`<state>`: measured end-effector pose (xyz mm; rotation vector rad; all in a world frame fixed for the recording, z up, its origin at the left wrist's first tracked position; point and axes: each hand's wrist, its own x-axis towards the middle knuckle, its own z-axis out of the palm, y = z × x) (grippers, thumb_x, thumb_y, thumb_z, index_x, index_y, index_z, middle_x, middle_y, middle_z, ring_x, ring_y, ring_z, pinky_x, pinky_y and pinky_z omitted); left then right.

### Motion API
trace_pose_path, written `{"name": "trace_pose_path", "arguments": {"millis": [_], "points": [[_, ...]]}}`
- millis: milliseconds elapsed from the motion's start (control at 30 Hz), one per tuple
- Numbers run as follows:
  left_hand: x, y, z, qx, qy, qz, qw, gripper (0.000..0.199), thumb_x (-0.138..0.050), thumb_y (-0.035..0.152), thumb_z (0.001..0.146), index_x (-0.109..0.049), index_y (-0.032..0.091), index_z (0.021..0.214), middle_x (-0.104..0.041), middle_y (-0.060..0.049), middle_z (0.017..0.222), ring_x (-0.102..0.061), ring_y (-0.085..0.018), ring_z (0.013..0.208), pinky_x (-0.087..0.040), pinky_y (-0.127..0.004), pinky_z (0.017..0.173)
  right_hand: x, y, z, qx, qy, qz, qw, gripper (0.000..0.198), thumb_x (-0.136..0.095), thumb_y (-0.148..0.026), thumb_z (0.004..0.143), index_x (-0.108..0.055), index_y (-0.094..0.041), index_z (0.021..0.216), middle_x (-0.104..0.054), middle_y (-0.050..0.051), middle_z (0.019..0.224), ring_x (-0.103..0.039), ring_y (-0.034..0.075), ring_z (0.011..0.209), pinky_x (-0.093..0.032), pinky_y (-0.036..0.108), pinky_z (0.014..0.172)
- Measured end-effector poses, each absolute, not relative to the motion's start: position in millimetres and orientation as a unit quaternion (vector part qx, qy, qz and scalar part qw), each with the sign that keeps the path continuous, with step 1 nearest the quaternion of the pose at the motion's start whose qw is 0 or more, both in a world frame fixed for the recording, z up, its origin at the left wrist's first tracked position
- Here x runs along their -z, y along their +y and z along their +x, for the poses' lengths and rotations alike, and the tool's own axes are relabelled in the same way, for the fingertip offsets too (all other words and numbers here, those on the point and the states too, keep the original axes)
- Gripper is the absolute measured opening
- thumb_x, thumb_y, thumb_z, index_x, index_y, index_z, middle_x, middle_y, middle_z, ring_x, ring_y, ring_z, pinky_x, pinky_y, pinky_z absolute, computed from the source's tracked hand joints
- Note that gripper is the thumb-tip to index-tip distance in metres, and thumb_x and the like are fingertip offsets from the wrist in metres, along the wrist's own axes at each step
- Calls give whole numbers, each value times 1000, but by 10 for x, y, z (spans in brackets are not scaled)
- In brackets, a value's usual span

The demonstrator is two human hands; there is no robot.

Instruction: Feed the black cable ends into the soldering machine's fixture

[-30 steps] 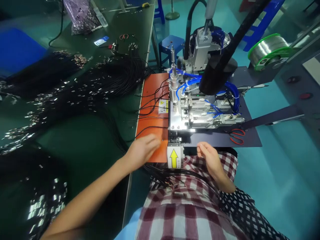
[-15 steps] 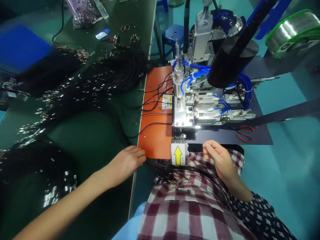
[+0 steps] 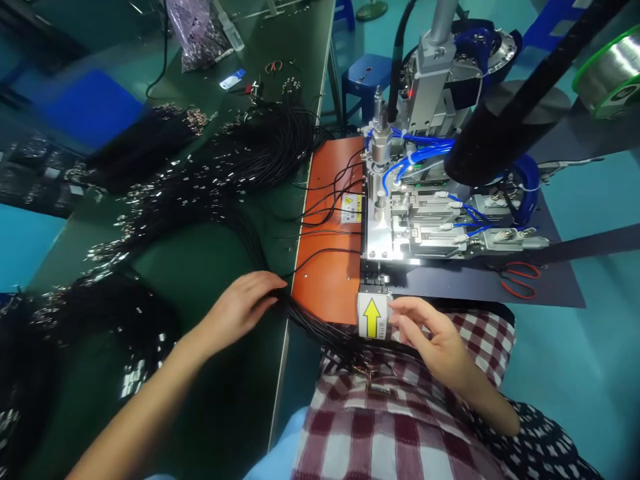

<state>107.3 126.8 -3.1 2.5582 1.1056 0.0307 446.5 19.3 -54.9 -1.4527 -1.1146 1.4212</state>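
My left hand (image 3: 243, 308) is over the table's right edge, its thumb and fingers apart, beside a bundle of thin black cables (image 3: 317, 325). That bundle runs from the table across the gap to my lap, where its ends gather over the checked apron (image 3: 360, 427). Close to the white drum with a yellow arrow label (image 3: 372, 316) is my right hand (image 3: 431, 337); its thumb and forefinger are parted and I see nothing between them. Several single cables lie across an orange plate (image 3: 327, 287) and lead into the metal machine (image 3: 425, 220).
Piles of black cables with shiny metal ends (image 3: 220, 180) cover much of the green table (image 3: 215, 253). Red-handled pliers (image 3: 520, 280) lie on the dark machine base. A black cylinder (image 3: 500, 133) hangs over the machine. A wire spool (image 3: 610, 77) stands at right.
The view has shifted, moving the scene rightward. My left hand has drawn back left and its fingers have opened. My right hand has come left to the arrow label, its pinch loosened.
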Motion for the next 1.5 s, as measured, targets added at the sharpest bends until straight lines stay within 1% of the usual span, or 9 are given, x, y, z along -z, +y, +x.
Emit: {"name": "trace_pose_path", "arguments": {"millis": [233, 367, 633, 833, 1000, 1100, 1233, 1400, 1500], "points": [[200, 1434, 739, 112, 319, 941, 21, 36, -36, 9, 92, -67, 14, 110, -69, -16, 117, -63, -27, 115, -54, -43, 92, 551, 251, 4405, -528, -505, -559, 391, 14, -60, -33, 89, -67, -25, 98, -67, 4, 81, -62, 17, 68, -54, 29, 58], [141, 1412, 656, 93, 313, 945, 20, 33, -37, 13, 94, -66, 15, 111, -66, -15, 123, -63, -25, 116, -54, -43, 96, 541, 260, 4415, -520, -515, -560, 388, 13, -60, -32, 89, -67, -24, 96, -67, 3, 81, -62, 17, 68, -54, 29, 60], [-353, 1544, 631, -12, 331, 944, 12, 21, -49, 26, 95, -69, 21, 97, -74, -6, 107, -68, -23, 104, -57, -35, 90, 501, 264, 4426, -533, -530, -560, 349, 21, -54, -38, 94, -63, -22, 104, -67, 4, 88, -62, 17, 74, -53, 27, 61], [-502, 1615, 827, -137, 346, 926, -72, 11, -57, 21, 90, -68, 21, 90, -76, -3, 91, -72, -19, 83, -58, -33, 77, 489, 309, 4324, -569, -556, -431, 426, 43, -27, -41, 103, -42, -26, 140, -57, 10, 133, -60, 21, 113, -48, 41, 98], [-488, 1624, 717, -193, 370, 899, -132, 12, -59, 14, 86, -67, 19, 93, -76, -4, 95, -72, -17, 85, -59, -29, 76, 381, 364, 4013, -535, -653, -429, 322, 64, -55, -40, 93, -30, -20, 149, -42, 15, 150, -42, 30, 136, -33, 51, 113], [-525, 1655, 574, -249, 413, 855, -190, 15, -56, 14, 86, -67, 18, 95, -76, -4, 95, -72, -15, 86, -59, -28, 76, 278, 402, 3786, -558, -697, -362, 267, 76, -63, -39, 88, -25, -18, 151, -47, 16, 145, -47, 31, 130, -38, 49, 109], [-537, 1707, 529, -295, 469, 795, -247, 16, -51, 18, 89, -67, 15, 90, -76, -3, 81, -71, -15, 77, -58, -28, 71, 228, 431, 3579, -612, -702, -275, 239, 59, -59, -26, 91, -36, -20, 145, -68, 7, 111, -63, 22, 102, -49, 39, 95], [-449, 1732, 642, -285, 464, 793, -272, 11, -59, 15, 85, -68, 15, 91, -76, -2, 80, -71, -15, 75, -56, -24, 68, 283, 441, 3497, -671, -582, -307, 342, 71, -68, -31, 85, -31, -25, 146, -51, 13, 135, -57, 24, 118, -50, 40, 94], [-335, 1696, 680, -218, 432, 834, -266, 10, -62, 16, 85, -67, 16, 94, -77, -2, 85, -71, -15, 74, -54, -24, 68, 327, 427, 3611, -745, -440, -270, 424, 67, -65, -28, 88, -27, -28, 144, -59, 9, 122, -68, 16, 92, -54, 34, 82]]}}
